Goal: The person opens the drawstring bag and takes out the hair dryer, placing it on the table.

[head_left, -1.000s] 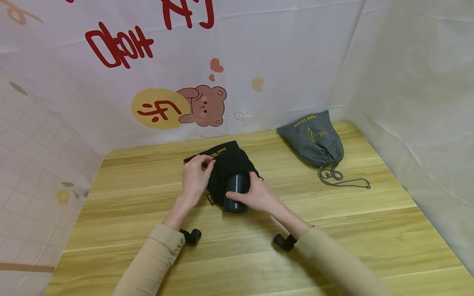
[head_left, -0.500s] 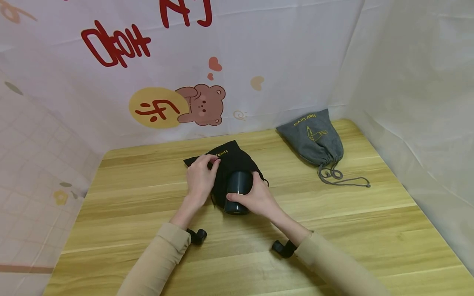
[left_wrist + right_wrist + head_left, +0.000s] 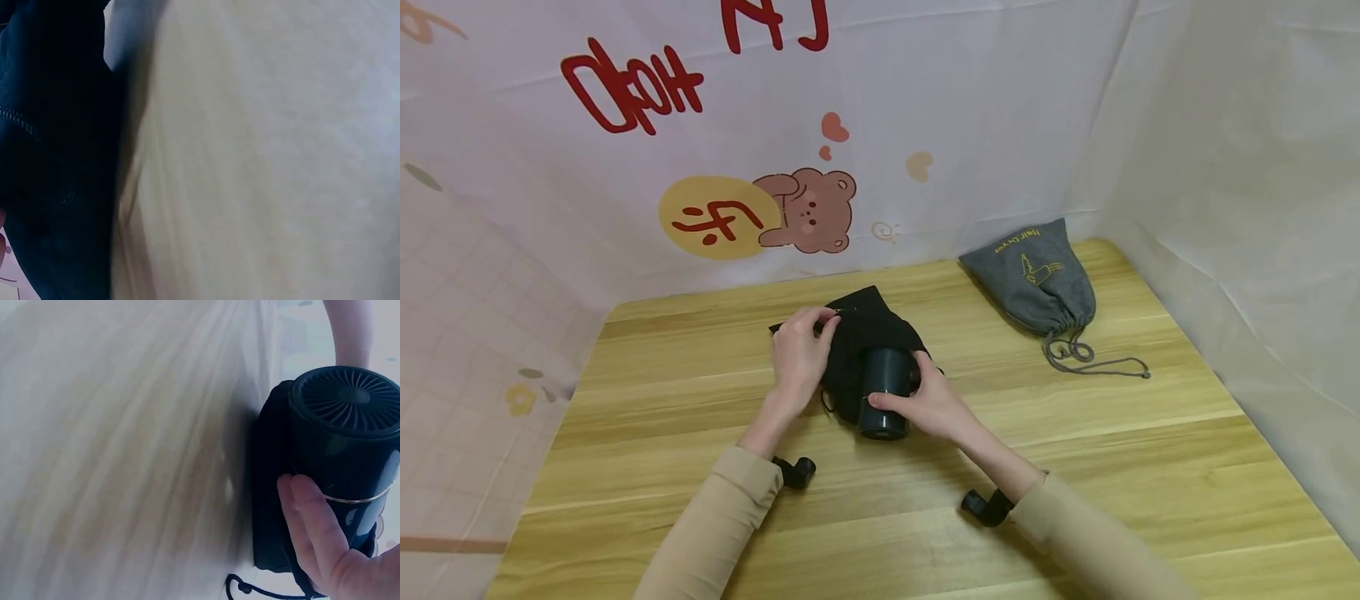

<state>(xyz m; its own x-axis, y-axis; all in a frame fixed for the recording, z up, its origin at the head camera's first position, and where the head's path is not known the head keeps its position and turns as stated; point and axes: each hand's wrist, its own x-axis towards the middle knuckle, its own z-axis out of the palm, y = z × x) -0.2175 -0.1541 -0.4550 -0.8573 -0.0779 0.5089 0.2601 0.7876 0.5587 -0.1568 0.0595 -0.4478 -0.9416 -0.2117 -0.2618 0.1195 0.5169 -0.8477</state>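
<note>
Black drawstring bag (image 3: 868, 332): yellow lettering now mostly folded from sight, cloth being pinched between left hand (image 3: 799, 354) fingers.
Hair dryer (image 3: 886, 375): shifted slightly nearer; held partly within the bag's mouth, vented end uncovered, so not fully enclosed.
Right hand (image 3: 938, 408): fingers clamped round hair dryer.
Grey drawstring bag (image 3: 1041, 287): laid at desk's (image 3: 1120, 442) back right, neck gathered; contents cannot be told.

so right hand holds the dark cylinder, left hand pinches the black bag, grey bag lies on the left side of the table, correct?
Not quite: the head view shows the grey bag lying on the right side of the table. The rest stands: the right hand holds the dark cylinder and the left hand pinches the black bag.
</note>
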